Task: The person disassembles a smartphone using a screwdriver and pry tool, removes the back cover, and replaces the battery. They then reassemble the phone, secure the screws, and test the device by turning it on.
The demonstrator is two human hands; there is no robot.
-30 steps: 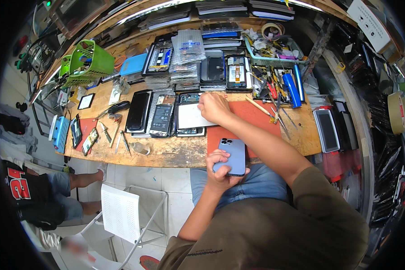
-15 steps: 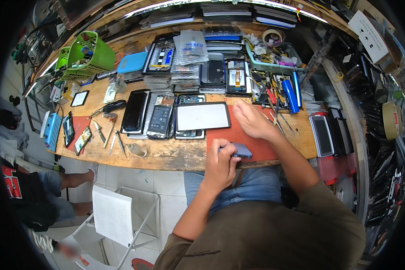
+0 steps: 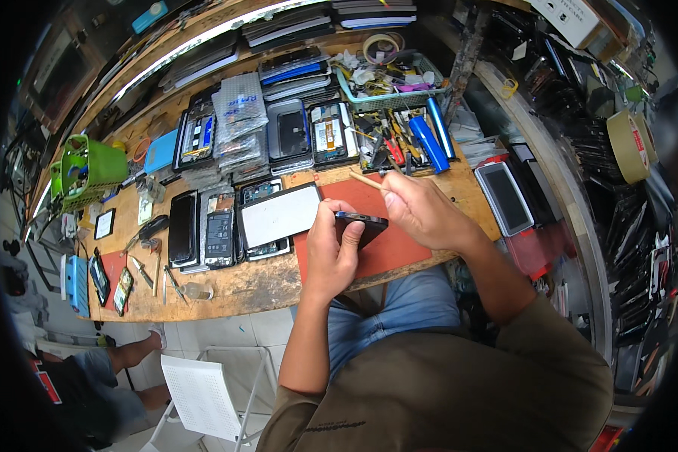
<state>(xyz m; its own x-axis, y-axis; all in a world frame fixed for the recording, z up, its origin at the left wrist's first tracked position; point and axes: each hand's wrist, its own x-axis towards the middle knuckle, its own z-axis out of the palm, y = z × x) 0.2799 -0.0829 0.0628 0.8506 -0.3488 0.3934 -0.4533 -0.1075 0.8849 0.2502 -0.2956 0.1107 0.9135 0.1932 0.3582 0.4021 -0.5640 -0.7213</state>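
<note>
1. Right hand: fingers closed around a wooden stick, which lay on the mat a second ago.
2. Left hand: curled firmly round the phone, now tilted above the red mat.
3. Both hands are now occupied, stick near phone.

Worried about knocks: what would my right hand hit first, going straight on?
Beyond its pale tan stick, your right hand would probably meet the opened, black-framed rectangular device with orange strip; depth unclear.
</note>
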